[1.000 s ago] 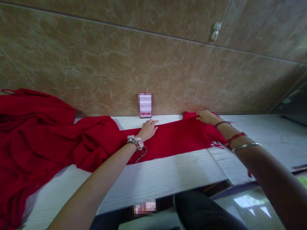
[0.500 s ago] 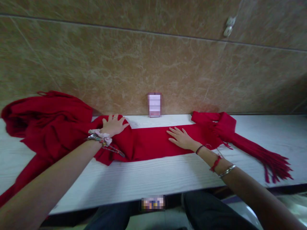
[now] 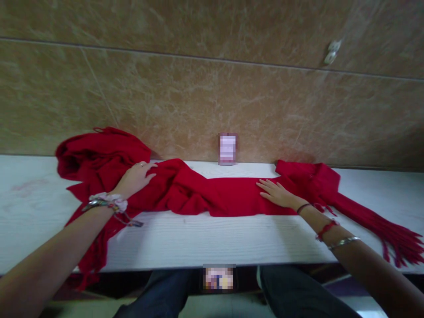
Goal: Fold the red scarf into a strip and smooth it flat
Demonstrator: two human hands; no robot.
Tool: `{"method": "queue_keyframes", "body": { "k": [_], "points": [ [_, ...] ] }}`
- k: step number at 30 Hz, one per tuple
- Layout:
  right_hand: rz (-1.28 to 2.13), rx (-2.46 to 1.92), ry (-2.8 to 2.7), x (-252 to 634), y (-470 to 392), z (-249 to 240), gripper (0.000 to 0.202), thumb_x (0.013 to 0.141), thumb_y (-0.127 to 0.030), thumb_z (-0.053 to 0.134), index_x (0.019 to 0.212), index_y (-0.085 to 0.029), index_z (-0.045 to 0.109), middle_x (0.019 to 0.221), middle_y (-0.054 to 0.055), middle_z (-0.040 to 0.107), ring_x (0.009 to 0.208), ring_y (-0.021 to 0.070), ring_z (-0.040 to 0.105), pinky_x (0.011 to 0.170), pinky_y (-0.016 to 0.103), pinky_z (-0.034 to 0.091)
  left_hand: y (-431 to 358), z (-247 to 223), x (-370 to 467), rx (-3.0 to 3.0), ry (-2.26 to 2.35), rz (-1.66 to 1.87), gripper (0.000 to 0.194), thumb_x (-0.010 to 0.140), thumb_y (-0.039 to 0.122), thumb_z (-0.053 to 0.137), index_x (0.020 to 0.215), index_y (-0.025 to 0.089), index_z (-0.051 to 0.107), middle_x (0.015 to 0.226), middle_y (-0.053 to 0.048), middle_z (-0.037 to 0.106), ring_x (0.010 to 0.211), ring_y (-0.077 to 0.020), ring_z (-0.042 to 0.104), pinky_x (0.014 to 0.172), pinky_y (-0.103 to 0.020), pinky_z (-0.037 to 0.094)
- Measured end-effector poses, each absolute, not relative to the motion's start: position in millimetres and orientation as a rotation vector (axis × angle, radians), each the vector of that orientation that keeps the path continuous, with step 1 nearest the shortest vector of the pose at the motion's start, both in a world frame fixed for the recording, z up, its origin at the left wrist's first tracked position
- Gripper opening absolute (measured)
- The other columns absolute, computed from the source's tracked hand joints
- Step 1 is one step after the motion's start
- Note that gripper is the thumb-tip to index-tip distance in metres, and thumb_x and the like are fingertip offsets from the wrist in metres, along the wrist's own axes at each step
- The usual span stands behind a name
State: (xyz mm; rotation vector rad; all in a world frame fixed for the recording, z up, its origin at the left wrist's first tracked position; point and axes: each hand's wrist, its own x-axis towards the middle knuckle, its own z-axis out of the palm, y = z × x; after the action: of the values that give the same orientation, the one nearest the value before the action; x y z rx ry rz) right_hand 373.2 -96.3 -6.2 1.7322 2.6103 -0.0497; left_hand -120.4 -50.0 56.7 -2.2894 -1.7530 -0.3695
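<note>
No legible text. Small upright panel (image 3: 227, 149) beyond right hand (image 3: 277, 194), to its left: pixelated. Patch (image 3: 218, 278) nearer the wearer: pixelated too.

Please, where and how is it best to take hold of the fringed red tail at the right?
Probably just before its fringe, coming from above with the right hand. There the tail is gathered into a narrow strip lying on the white surface, beyond the flat section under that hand; the loose strands fan out and might slip singly.
</note>
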Motion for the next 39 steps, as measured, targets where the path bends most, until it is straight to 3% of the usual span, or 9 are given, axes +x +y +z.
{"method": "queue_keyframes", "body": {
  "k": [4, 10, 14, 16, 19, 22, 27, 30, 39],
  "points": [
    [-0.01, 1.763, 2.613, 372.6, -93.1, -8.9, 0.052, 0.093, -0.042, 0.022, 0.14, -0.022, 0.029, 0.147, 0.009, 0.025, 0.134, 0.0268, 0.02, 0.102, 0.058, 0.023, -50.7, 71.1, -159.3, -2.229, -1.793, -0.342, 0.04, 0.079, 0.009, 0.03, 0.115, 0.017, 0.046, 0.104, -0.005, 0.049, 0.1, -0.0138, 0.044, 0.096, -0.025, 0.033],
    [0.01, 1.775, 2.636, 373.2, -92.4, -13.2, 0.05, 0.092, -0.043, 0.023, 0.139, -0.026, 0.03, 0.146, 0.007, 0.027, 0.134, 0.0262, 0.022, 0.103, 0.056, 0.022, -55.6, 77.7, -202.7, -2.098, -1.874, -0.247, 0.05, 0.085, 0.017, 0.028, 0.134, 0.021, 0.019, 0.107, -0.005, 0.044, 0.094, -0.013, 0.045, 0.089, -0.024, 0.037],
    [-0.069, 1.794, 2.664, 374.0, -89.3, -10.2, 0.05, 0.091, -0.044, 0.027, 0.137, -0.025, 0.034, 0.144, 0.008, 0.032, 0.133, 0.0268, 0.024, 0.102, 0.057, 0.024, -51.7, 94.5, -166.9, -1.972, -1.818, -0.049, 0.069, 0.08, 0.014, 0.042, 0.141, 0.02, 0.009, 0.124, -0.014, 0.037, 0.111, -0.0268, 0.042, 0.09, -0.039, 0.037],
    [-0.054, 1.791, 2.737, 365.3, -87.7, -5.0, 0.049, 0.089, -0.042, 0.034, 0.134, -0.022, 0.04, 0.141, 0.011, 0.037, 0.131, 0.0278, 0.028, 0.103, 0.055, 0.026, -47.8, 100.0, -136.3, -2.082, -1.697, 0.024, 0.069, 0.079, 0.016, 0.047, 0.141, 0.022, 0.016, 0.137, -0.016, 0.028, 0.121, -0.0326, 0.033, 0.093, -0.047, 0.033],
    [-0.039, 1.722, 2.937, 332.6, -88.7, 7.3, 0.048, 0.087, -0.039, 0.04, 0.13, -0.019, 0.045, 0.137, 0.013, 0.042, 0.129, 0.0268, 0.032, 0.105, 0.049, 0.029, -43.1, 93.5, -86.8, -2.476, -1.357, 0.077, 0.065, 0.078, 0.019, 0.05, 0.138, 0.024, 0.026, 0.147, -0.011, 0.019, 0.132, -0.0268, 0.019, 0.103, -0.042, 0.022],
    [-0.225, 1.506, 3.078, 287.9, -95.4, 17.4, 0.05, 0.088, -0.043, 0.04, 0.132, -0.02, 0.044, 0.137, 0.01, 0.043, 0.128, 0.0221, 0.035, 0.106, 0.041, 0.03, -42.5, 72.4, -43.6, -2.764, -1.142, 0.14, 0.066, 0.075, 0.012, 0.047, 0.136, 0.029, 0.03, 0.145, -0.005, 0.029, 0.135, -0.0247, 0.015, 0.106, -0.044, 0.016],
    [-0.374, 1.246, 3.028, 248.6, -110.2, 11.7, 0.053, 0.088, -0.048, 0.04, 0.134, -0.021, 0.041, 0.141, 0.009, 0.038, 0.131, 0.0246, 0.03, 0.107, 0.05, 0.022, -46.7, 54.5, -10.4, -2.979, -1.015, 0.152, 0.047, 0.067, 0.004, 0.047, 0.108, 0.024, 0.058, 0.105, -0.003, 0.064, 0.103, -0.019, 0.054, 0.099, -0.037, 0.029],
    [-0.358, 1.289, 3.031, 250.7, -114.9, 3.8, 0.05, 0.089, -0.048, 0.036, 0.134, -0.026, 0.04, 0.142, 0.007, 0.037, 0.133, 0.024, 0.026, 0.107, 0.052, 0.017, -53.6, 64.5, -15.3, -2.982, -1.001, 0.122, 0.026, 0.068, 0.005, 0.046, 0.08, 0.02, 0.063, 0.079, -0.002, 0.064, 0.08, -0.0169, 0.058, 0.083, -0.028, 0.041],
    [-0.302, 1.331, 3.036, 252.1, -120.3, 0.6, 0.046, 0.093, -0.042, 0.027, 0.132, -0.024, 0.044, 0.141, 0.007, 0.038, 0.132, 0.024, 0.027, 0.107, 0.052, 0.017, -108.3, 49.6, -38.1, -2.848, -0.918, 0.276, 0.029, 0.074, 0.005, 0.045, 0.094, 0.019, 0.062, 0.104, -0.007, 0.059, 0.087, -0.0169, 0.06, 0.069, -0.024, 0.045]
  ]
}}
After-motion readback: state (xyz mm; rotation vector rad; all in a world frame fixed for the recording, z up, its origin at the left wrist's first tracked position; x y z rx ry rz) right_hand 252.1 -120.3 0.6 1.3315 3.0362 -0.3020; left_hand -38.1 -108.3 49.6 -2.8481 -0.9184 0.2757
